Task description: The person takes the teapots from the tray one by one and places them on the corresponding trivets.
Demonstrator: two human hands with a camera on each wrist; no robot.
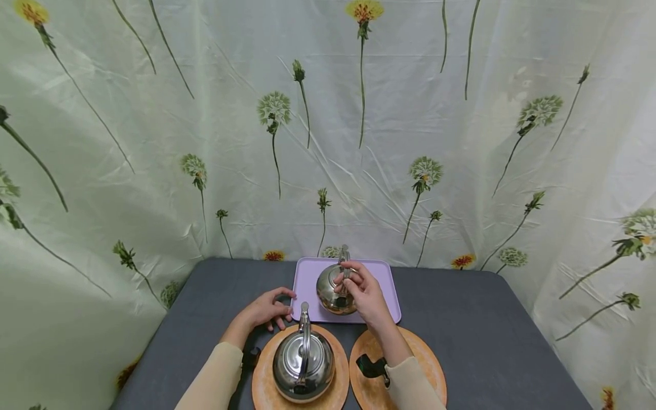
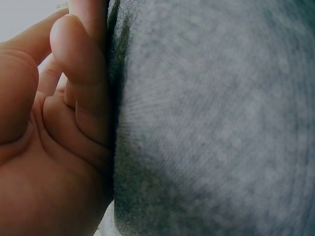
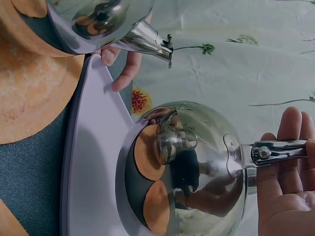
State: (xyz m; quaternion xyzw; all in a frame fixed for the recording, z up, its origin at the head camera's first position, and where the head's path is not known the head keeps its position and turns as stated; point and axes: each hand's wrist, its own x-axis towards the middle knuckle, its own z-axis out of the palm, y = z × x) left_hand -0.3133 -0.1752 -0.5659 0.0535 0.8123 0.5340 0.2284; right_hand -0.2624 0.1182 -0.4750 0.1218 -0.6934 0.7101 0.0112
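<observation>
My right hand grips the upright handle of a shiny steel kettle, its fingers curled around the metal in the right wrist view. This kettle is over the lilac tray at the back of the table. At the tray's left edge, my left hand lies low on the table with loosely bent fingers, its fingertips right at the rim. A second steel kettle stands close in front on a round orange mat, handle up and spout toward the tray.
Another round orange mat lies front right, partly under my right forearm. The table has a dark grey cloth. A pale curtain with dandelion prints hangs behind it. Black straps sit at the wrists.
</observation>
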